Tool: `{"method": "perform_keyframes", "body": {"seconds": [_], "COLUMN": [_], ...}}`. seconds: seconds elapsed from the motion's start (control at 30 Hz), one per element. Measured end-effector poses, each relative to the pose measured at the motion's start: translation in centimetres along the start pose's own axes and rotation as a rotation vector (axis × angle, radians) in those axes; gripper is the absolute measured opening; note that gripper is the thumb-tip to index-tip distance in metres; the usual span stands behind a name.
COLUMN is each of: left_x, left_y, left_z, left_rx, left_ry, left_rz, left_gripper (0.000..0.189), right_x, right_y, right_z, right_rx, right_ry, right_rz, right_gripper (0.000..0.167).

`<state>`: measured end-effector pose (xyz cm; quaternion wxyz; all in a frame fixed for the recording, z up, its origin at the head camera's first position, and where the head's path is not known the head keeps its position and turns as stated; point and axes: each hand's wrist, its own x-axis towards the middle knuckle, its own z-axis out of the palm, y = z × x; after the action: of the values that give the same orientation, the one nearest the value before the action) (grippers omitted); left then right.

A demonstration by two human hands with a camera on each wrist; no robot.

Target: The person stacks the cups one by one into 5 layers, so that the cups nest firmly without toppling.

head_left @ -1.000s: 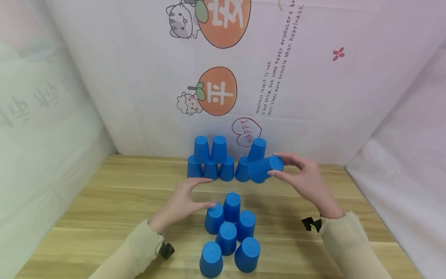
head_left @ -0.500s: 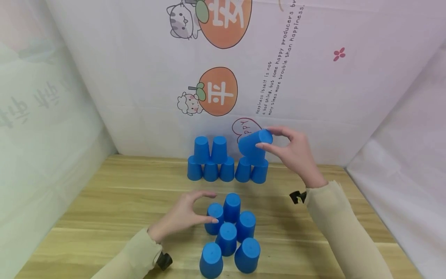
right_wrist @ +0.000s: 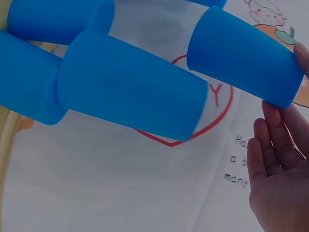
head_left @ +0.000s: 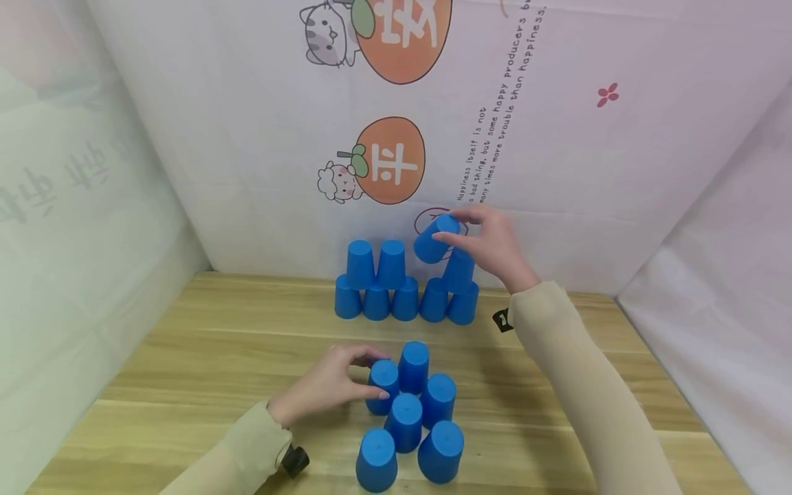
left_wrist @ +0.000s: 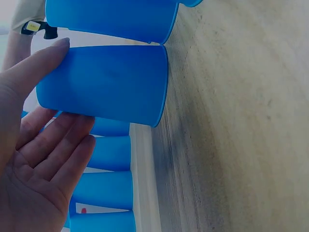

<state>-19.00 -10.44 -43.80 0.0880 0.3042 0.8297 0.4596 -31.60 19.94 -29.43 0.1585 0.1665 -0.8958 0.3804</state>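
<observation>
My right hand (head_left: pixel 493 244) pinches a blue plastic cup (head_left: pixel 431 242) between thumb and fingers, its base tipped up to the right. This cup hangs in the air over a gap in the upper row of the back stack, up and left of an upper-row cup (head_left: pixel 459 271); the right wrist view shows them apart. On the table, my left hand (head_left: pixel 329 383) has its thumb and fingers around an upside-down blue cup (left_wrist: pixel 104 84), touching its sides. That cup stands at the left of a front group, close to a neighbouring cup (head_left: pixel 413 366).
The back stack has a bottom row of several upside-down cups (head_left: pixel 405 300) and two upper cups (head_left: pixel 360 265) at left. More single cups (head_left: pixel 376 459) stand at the front of the wooden table (head_left: pixel 247 344). A printed white cloth (head_left: pixel 544 172) hangs behind.
My right hand has lifted its cup and carried it leftward, from in front of the stack to above the upper-row gap. My left hand has closed in around the left front cup.
</observation>
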Motion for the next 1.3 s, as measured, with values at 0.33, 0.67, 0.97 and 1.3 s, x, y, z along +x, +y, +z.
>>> {"method": "perform_keyframes", "body": {"seconds": [0.33,0.67,0.97,1.3], "left_x": [0.2,0.2,0.2,0.0], "left_y": [0.1,0.1,0.1,0.1], "left_z": [-0.2,-0.2,-0.2,-0.2], "left_rx": [0.017,0.022,0.029,0.026], "left_ry": [-0.002,-0.009,-0.012,-0.011], "left_rz": [0.009,-0.008,-0.009,-0.005], "left_gripper": [0.051,0.050,0.048,0.046], "right_x": [1.7,1.3,1.4,1.2], "right_y": [1.2,1.7,1.5,1.8], "right_z": [1.9,3.5,3.9,3.7], "right_rx": [-0.089,-0.099,-0.107,-0.067], "right_ry": [-0.153,-0.233,-0.249,-0.263], "right_rz": [0.001,-0.004,0.006,0.001], "right_gripper": [0.058,0.052,0.052,0.060]}}
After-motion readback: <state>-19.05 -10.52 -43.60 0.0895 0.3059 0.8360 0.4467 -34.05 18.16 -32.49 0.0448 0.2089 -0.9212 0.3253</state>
